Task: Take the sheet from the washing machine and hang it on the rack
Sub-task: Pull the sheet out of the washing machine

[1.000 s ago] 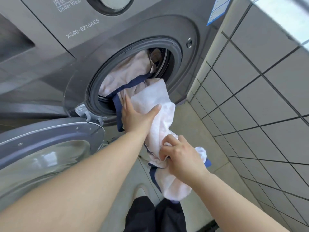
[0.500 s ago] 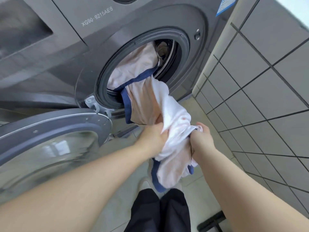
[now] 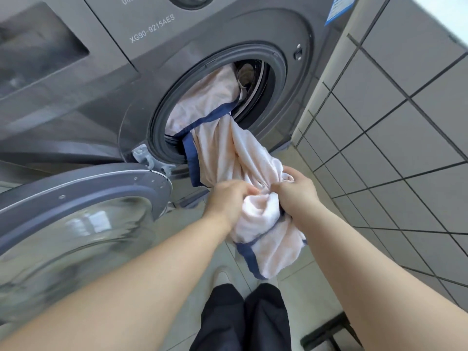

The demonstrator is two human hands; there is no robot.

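A pale pink sheet (image 3: pixel 222 145) with a dark blue border spills out of the round opening of the grey washing machine (image 3: pixel 162 62). Part of it is still inside the drum. My left hand (image 3: pixel 228 201) and my right hand (image 3: pixel 295 191) grip the bunched sheet side by side, below and in front of the opening. A fold of the sheet hangs beneath my hands toward the floor. The rack is not in view.
The machine's round door (image 3: pixel 76 203) stands open to the left, close to my left arm. A grey tiled wall (image 3: pixel 392 122) runs along the right. My dark trouser legs (image 3: pixel 243 320) and a dark frame (image 3: pixel 329 330) on the floor are below.
My left hand dropped from the sheet near the drum opening to beside my right hand. Both hands drew more of the sheet out of the machine.
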